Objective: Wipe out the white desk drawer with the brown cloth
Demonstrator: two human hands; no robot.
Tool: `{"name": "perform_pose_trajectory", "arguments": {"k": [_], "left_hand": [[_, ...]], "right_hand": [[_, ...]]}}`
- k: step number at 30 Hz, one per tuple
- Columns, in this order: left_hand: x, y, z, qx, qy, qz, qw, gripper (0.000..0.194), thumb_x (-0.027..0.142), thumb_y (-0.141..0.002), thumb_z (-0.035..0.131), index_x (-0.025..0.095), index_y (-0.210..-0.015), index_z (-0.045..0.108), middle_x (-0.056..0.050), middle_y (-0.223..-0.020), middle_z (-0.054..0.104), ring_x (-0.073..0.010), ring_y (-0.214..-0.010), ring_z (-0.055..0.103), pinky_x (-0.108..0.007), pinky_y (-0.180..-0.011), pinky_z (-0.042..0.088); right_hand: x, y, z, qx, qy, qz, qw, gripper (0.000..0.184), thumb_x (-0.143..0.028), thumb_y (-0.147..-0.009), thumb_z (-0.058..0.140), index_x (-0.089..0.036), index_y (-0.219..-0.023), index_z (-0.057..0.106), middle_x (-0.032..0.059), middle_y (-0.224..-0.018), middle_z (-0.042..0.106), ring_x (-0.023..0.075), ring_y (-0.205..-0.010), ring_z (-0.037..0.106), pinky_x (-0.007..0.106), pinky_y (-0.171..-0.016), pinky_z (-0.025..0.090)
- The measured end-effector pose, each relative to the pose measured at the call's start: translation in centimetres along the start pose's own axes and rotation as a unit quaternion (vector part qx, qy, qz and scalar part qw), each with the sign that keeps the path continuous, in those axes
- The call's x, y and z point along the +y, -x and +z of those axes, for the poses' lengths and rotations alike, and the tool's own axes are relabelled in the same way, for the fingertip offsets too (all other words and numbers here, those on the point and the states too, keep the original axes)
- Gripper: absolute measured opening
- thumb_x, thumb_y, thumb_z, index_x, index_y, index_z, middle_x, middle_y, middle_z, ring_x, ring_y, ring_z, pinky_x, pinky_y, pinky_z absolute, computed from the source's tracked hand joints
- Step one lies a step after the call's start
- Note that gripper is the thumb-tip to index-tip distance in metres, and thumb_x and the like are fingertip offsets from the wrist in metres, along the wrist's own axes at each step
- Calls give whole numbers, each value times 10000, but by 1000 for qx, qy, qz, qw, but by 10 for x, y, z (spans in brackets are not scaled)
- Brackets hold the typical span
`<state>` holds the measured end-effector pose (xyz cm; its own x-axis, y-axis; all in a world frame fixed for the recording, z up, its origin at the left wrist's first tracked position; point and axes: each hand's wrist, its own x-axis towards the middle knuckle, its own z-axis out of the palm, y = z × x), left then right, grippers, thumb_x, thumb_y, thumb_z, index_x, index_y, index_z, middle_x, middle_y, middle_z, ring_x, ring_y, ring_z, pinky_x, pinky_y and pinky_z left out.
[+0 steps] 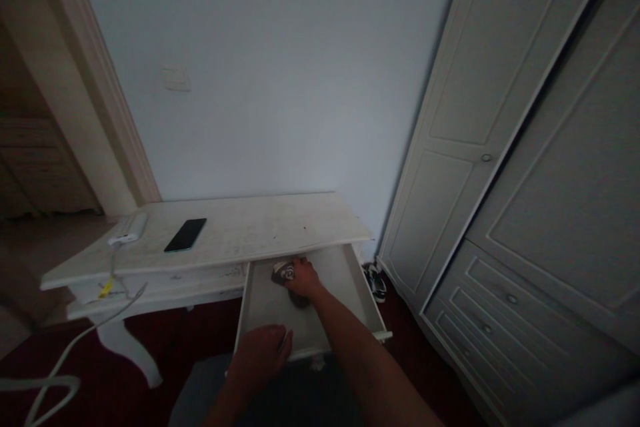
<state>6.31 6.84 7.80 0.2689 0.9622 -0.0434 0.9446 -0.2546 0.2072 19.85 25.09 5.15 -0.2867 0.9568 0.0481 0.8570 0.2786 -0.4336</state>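
A white desk [260, 223] stands against the wall with its right drawer [360, 287] pulled out. My right hand [303, 278] reaches into the back of the drawer, fingers closed on a small brown and white object [283, 271] that I cannot identify. My left hand [263, 353] rests on the drawer's front edge, fingers curled over it.
A black phone [185, 235] and a white power bank [129, 229] with a white cable [75, 347] lie on the desk's left side. A tall white wardrobe [525, 213] stands to the right. Shoes [375, 280] sit on the dark red floor beside it.
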Motion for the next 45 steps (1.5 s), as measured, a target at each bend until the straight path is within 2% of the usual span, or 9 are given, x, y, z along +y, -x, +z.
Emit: {"name": "perform_pose_trajectory", "arguments": {"k": [5, 8, 17, 21, 26, 32, 45], "left_hand": [[-2, 1, 1, 13, 5, 9, 1000, 484, 329, -1096, 325, 207, -978, 778, -125, -993, 831, -281, -962, 797, -372, -823, 516], [-5, 2, 4, 28, 7, 23, 999, 417, 281, -1066, 391, 217, -946, 785, -129, -963, 833, -291, -939, 801, -378, -796, 525], [-6, 2, 6, 27, -27, 29, 999, 398, 261, -1069, 402, 210, -945, 777, -105, -954, 833, -268, -929, 804, -341, -784, 531], [-9, 0, 10, 49, -21, 38, 998, 410, 270, -1077, 401, 212, -919, 775, -91, -927, 830, -249, -886, 803, -320, -756, 520], [-11, -1, 14, 61, -26, 51, 997, 408, 257, -1073, 397, 212, -940, 780, -95, -943, 830, -270, -897, 807, -350, -782, 541], [-10, -1, 11, 51, -24, 36, 998, 383, 255, -1064, 422, 230, -943, 784, -82, -938, 835, -256, -894, 809, -335, -780, 542], [-4, 2, 2, 41, -23, 33, 998, 377, 240, -1060, 417, 218, -977, 785, -99, -1009, 841, -259, -940, 805, -342, -826, 549]], "right_hand": [[-45, 12, 24, -15, 8, -61, 998, 764, -447, -768, 875, -216, -1424, 560, 185, -1413, 619, 373, -1257, 637, 484, -982, 558], [-58, 19, 32, -32, 14, -101, 994, 764, -443, -763, 882, -237, -1424, 557, 181, -1436, 604, 380, -1257, 633, 499, -972, 568], [-44, 25, 39, -94, 10, -188, 978, 773, -443, -732, 910, -221, -1395, 580, 157, -1418, 609, 361, -1233, 646, 472, -993, 561], [-42, 29, 41, -121, 4, -213, 969, 657, -440, -765, 895, -245, -1335, 633, 127, -1379, 633, 343, -1196, 664, 455, -962, 569], [-40, 31, 40, -144, -9, -246, 958, 478, -384, -823, 850, -268, -1255, 682, 82, -1307, 670, 297, -1146, 682, 398, -931, 567], [-38, 33, 40, -164, -7, -256, 953, 357, -367, -874, 804, -266, -1205, 715, 75, -1244, 701, 295, -1100, 710, 359, -850, 576], [-40, 36, 37, -183, -5, -262, 948, 333, -377, -901, 763, -278, -1217, 731, 69, -1247, 713, 303, -1120, 708, 364, -847, 583]]}}
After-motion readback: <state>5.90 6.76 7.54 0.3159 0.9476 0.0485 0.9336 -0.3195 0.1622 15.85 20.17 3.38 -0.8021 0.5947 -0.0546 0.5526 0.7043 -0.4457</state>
